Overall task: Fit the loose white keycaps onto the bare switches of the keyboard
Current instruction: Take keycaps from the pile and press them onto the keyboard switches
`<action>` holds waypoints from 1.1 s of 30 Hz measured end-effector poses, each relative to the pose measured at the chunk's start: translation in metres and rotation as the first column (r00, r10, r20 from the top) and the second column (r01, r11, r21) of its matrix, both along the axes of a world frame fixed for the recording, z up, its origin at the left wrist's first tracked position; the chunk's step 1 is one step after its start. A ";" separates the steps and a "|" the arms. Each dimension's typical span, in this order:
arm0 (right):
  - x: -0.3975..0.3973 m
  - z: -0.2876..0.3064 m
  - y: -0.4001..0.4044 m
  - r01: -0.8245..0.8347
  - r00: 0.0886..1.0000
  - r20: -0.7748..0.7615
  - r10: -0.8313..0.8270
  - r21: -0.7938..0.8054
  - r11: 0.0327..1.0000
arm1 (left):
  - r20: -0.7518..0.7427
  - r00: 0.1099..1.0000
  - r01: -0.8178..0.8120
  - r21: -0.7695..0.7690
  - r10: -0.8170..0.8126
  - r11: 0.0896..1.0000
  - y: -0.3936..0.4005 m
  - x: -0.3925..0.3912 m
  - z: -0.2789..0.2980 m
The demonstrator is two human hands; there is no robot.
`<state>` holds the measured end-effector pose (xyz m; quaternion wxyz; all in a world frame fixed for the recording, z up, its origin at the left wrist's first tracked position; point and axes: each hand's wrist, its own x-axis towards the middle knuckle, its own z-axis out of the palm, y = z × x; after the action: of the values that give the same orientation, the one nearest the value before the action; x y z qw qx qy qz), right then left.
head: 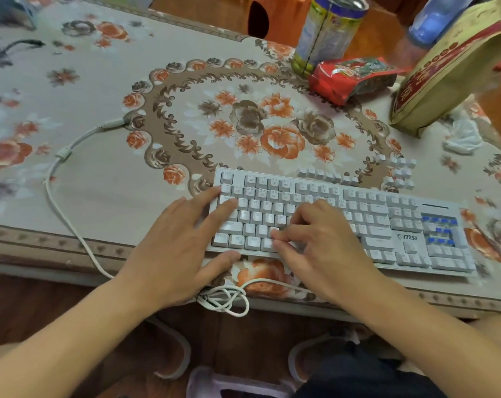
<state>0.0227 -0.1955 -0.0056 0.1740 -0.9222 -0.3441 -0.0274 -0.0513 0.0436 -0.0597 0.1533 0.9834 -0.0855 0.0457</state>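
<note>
Two hands are being held over the keyboard (341, 222) in the head view. The left hand (180, 242) is being rested flat, fingers straight, on the keyboard's left end, steadying it with nothing held. The right hand (318, 242) is being curled over the lower middle rows; whether a cap is being pinched in its grip cannot be told. Bare blue switches (440, 229) are being left exposed in the number pad, well apart from both hands. Loose white keycaps (328, 176) are lying in a row on the surface (100, 173) just behind the keyboard, more (400, 172) grouped nearby. Risk, as judged: a cap being pressed tilted could jam; the looped cable (229, 300) could be snagged.
</note>
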 end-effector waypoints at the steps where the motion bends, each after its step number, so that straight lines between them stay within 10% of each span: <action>1: -0.001 0.003 0.002 0.000 1.000 0.000 0.000 -0.025 1.000 | -0.002 1.000 -0.001 -0.001 0.001 1.000 -0.001 0.000 0.001; 7: 0.013 0.030 -0.006 0.034 0.959 -0.278 -0.047 -0.054 0.998 | 0.018 0.999 -0.051 -0.044 0.052 0.998 -0.009 0.002 0.006; 14: 0.099 0.037 -0.031 0.381 0.907 -0.216 -0.363 0.047 0.924 | 0.031 0.997 -0.064 -0.010 0.064 0.998 -0.011 0.003 0.004; 23: 0.158 0.025 0.007 0.053 0.954 -0.270 -0.132 -0.281 0.958 | 0.054 0.997 -0.045 -0.020 0.046 0.999 -0.008 0.002 0.002; 33: 0.161 0.014 0.021 0.055 0.981 -0.157 -0.111 -0.326 0.944 | 0.179 0.976 0.125 0.025 -0.127 0.992 -0.019 0.000 0.007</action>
<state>0.1837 -0.1747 0.0085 0.0497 -0.9508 -0.2883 0.1017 -0.0517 0.0243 -0.0526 0.1407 0.9689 -0.1615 0.1242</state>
